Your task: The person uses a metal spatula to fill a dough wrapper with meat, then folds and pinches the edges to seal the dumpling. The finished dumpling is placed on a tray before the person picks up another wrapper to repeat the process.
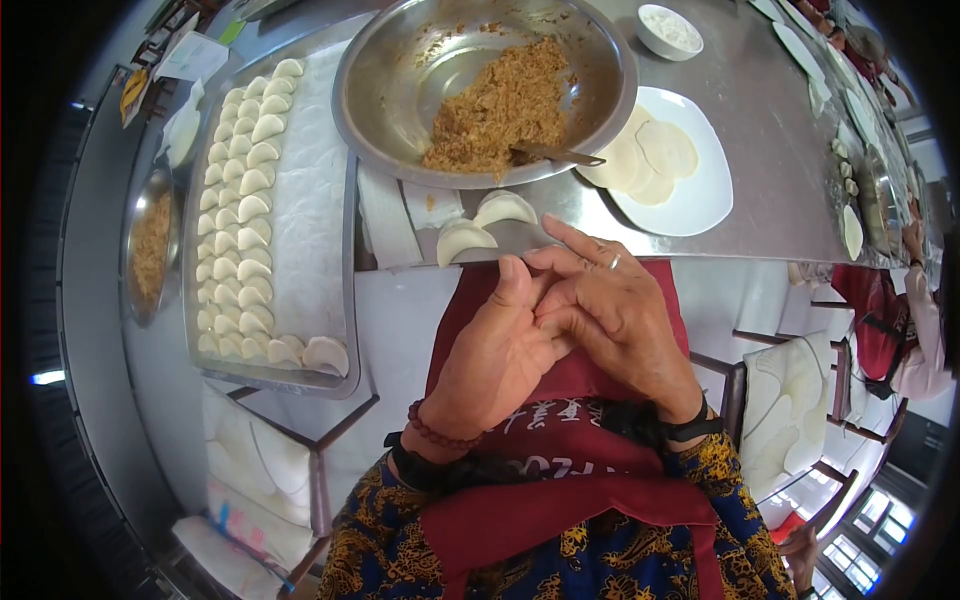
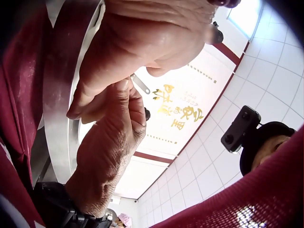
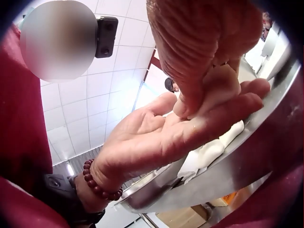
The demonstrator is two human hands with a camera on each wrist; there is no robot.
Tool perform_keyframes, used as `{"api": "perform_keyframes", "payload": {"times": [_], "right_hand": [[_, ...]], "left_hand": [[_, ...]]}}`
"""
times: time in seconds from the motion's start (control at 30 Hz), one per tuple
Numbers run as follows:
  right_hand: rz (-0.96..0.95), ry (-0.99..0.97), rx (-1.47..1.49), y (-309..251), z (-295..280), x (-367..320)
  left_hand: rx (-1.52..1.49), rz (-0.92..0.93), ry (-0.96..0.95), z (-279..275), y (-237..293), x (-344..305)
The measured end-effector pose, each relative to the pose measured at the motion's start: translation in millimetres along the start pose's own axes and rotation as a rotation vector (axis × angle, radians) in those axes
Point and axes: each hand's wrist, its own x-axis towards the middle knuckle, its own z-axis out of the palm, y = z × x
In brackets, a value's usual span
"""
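Observation:
A pale dumpling (image 3: 222, 86) lies along the fingers of my left hand (image 1: 497, 350), which are held fairly straight with the thumb raised. My right hand (image 1: 625, 310) comes over it from the other side, thumb and fingers pinching its dough. From above, the hands hide the dumpling almost wholly. Just beyond the fingertips, two folded dumplings, one at the counter edge (image 1: 465, 241) and one behind it (image 1: 506, 208), rest on the metal counter. A large steel bowl (image 1: 370, 130) holds brown shredded filling (image 1: 500, 110) with a metal-handled utensil (image 1: 560, 153) in it.
To the left, a metal tray (image 1: 352, 300) carries rows of folded dumplings (image 1: 255, 205). At the right, round wrappers (image 1: 665, 150) lie on a white plate (image 1: 705, 205). A small bowl of white powder (image 1: 670, 32) stands behind. Chairs (image 1: 785, 400) stand below counter level.

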Motion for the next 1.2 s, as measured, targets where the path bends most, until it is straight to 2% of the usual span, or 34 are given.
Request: {"api": "perform_keyframes", "payload": {"times": [0.07, 0.17, 0.23, 0.27, 0.33, 0.43, 0.57, 0.67, 0.73, 0.87, 0.93, 1.07, 1.13, 1.2], "right_hand": [[0.002, 0.002, -0.003, 0, 0, 0], [0.066, 0.051, 0.142, -1, -2, -2], [0.105, 0.073, 0.219, 3, -3, -6], [0.107, 0.074, 0.220, 3, -2, -7], [0.175, 0.096, 0.420, 6, 0, -10], [0.198, 0.130, 0.475, 10, 4, -12], [0.154, 0.114, 0.443, 14, 3, -12], [0.200, 0.121, 0.457, 10, 3, -11], [0.287, 0.222, 0.608, 6, 3, -9], [0.290, 0.249, 0.616, 12, 7, -13], [0.186, 0.202, 0.570, 17, 8, -15], [0.147, 0.175, 0.536, 18, 8, -16], [0.239, 0.273, 0.579, 8, 7, -11], [0.208, 0.293, 0.555, 8, 8, -10]], "left_hand": [[-0.051, 0.005, -0.001, 0, 1, 0], [0.108, 0.002, 0.027, -2, 2, -2], [-0.016, -0.026, 0.004, -6, 0, -1], [-0.016, -0.027, 0.004, -4, 0, -1], [-0.040, 0.011, 0.059, 4, 1, 1], [-0.021, 0.000, 0.034, 6, 0, 1], [-0.017, 0.007, 0.040, 4, -2, 3], [-0.032, 0.011, 0.068, 0, -2, 2], [-0.080, 0.025, 0.040, 2, 0, 2], [-0.106, 0.027, 0.086, 4, -2, 4], [-0.081, 0.038, 0.059, 7, -1, 4], [-0.092, 0.037, 0.046, 6, -3, 5], [-0.134, 0.065, 0.107, 4, -4, 4], [-0.167, 0.080, 0.108, 1, -4, 4]]}}
